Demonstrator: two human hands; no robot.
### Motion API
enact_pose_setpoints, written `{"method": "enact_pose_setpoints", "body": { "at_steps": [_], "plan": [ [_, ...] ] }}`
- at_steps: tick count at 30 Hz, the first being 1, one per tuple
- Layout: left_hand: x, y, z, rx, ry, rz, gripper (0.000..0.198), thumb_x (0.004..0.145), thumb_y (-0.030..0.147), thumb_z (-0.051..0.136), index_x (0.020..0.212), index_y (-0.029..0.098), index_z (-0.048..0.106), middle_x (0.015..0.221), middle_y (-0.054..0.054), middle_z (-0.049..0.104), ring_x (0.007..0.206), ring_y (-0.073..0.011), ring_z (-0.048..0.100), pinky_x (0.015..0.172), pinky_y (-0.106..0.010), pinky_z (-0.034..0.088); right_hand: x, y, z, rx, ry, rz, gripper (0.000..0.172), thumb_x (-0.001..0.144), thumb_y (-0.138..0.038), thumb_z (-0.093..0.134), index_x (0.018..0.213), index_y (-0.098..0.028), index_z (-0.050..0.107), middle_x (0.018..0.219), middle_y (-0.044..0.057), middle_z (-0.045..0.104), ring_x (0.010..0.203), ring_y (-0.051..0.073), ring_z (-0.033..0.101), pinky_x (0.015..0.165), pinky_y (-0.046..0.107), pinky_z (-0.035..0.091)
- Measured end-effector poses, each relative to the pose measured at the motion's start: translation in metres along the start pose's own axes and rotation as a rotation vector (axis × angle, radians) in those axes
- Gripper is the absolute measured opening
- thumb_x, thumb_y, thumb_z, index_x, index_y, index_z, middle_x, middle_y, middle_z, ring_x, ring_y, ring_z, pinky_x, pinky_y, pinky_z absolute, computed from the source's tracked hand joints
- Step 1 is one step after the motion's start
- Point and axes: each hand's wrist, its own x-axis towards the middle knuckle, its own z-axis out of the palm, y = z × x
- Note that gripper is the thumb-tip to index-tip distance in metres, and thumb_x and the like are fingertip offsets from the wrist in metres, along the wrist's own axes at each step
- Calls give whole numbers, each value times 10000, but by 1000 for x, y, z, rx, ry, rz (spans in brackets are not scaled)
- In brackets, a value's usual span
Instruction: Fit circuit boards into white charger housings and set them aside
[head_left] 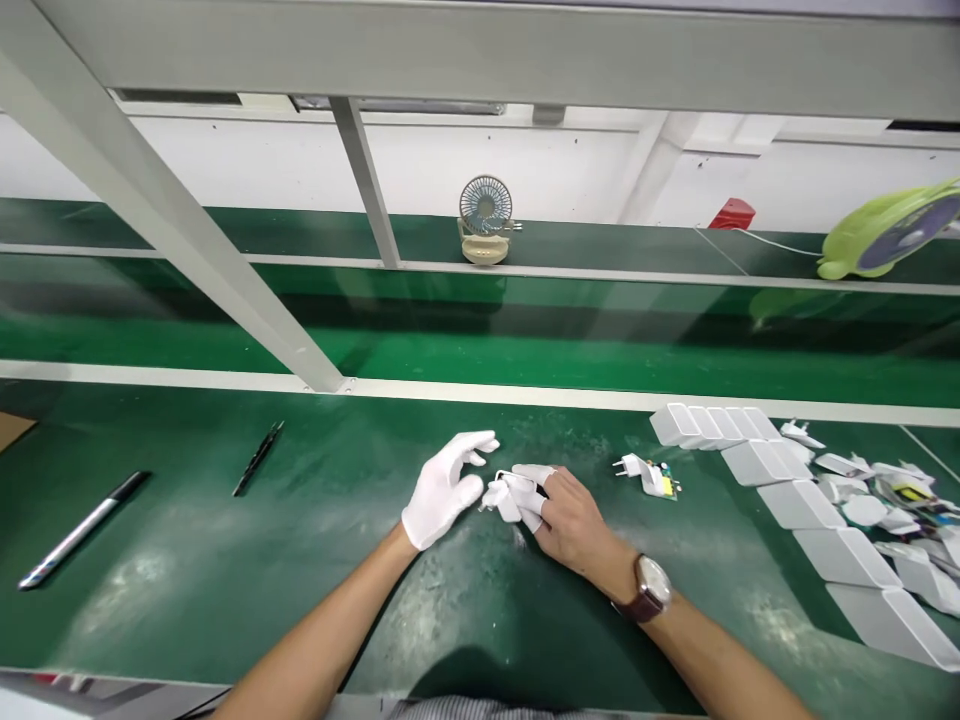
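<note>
My left hand [442, 490], in a white glove, is held over the green bench with its thumb and fingers apart and nothing between them. Just to its right, my right hand [570, 515], with white covers on some fingertips, grips a small white plug piece [505, 498]. Part of that piece is hidden behind the fingers. Further right lies a white plug with a circuit board attached [649, 476], its pins pointing left.
White plastic cases [799, 504] stand in a row at right, beside a heap of plugs and circuit boards [900, 500]. A tweezers-like black tool [259, 458] and a silver-and-black pen-shaped tool [82, 532] lie at left. A slanting metal post [187, 225] rises behind; a small fan [486, 210] sits on the shelf.
</note>
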Motion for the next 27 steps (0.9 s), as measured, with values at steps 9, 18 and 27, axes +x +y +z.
{"method": "enact_pose_setpoints", "body": {
  "at_steps": [9, 18, 27],
  "plan": [
    [-1, -3, 15, 299, -23, -71, 247, 898, 343, 672, 1110, 222, 712, 1134, -79, 659, 1041, -217, 641, 957, -381, 521, 0, 9, 0, 110, 93, 57, 433, 960, -215, 602, 1385, -258, 527, 1378, 142, 566, 1189, 240, 634, 976, 404, 585],
    [2, -4, 13, 299, -22, -79, 231, 899, 346, 673, 1087, 216, 710, 1114, -76, 670, 1027, -211, 650, 930, -363, 533, -4, 13, 3, 104, 153, 89, 484, 933, -239, 654, 1395, -260, 512, 1297, 125, 631, 1145, 242, 658, 957, 411, 595],
    [2, -5, 13, 251, -32, -83, 225, 897, 345, 680, 1080, 220, 719, 1116, -76, 674, 1049, -217, 644, 954, -371, 523, -5, 7, 3, 267, 77, 265, 458, 953, -273, 623, 1392, -248, 496, 1240, 103, 646, 1144, 233, 646, 968, 401, 581]
  ]
}}
